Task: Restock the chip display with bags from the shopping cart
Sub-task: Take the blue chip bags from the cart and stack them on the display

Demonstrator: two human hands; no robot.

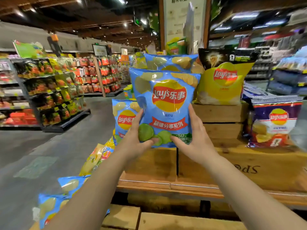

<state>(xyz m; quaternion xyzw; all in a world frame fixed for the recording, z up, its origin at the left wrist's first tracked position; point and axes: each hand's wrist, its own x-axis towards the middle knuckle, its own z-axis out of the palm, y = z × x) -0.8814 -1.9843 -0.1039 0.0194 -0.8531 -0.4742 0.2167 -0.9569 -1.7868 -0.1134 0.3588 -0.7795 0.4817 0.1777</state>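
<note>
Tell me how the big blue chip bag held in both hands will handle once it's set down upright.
The big blue glossy chip bag looks puffed, so probably light. Its shiny film may be slippery. Held only at its base by the left hand and right hand, it could tip easily.

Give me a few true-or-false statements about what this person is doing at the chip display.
1. Both hands hold one blue chip bag. True: the left hand and right hand grip its lower corners.
2. The held bag is upside down. False: it is upright, logo readable.
3. A yellow chip bag stands on a wooden crate to the right. True.
4. The purple chip bag is left of the held bag. False: it is at the right.
</note>
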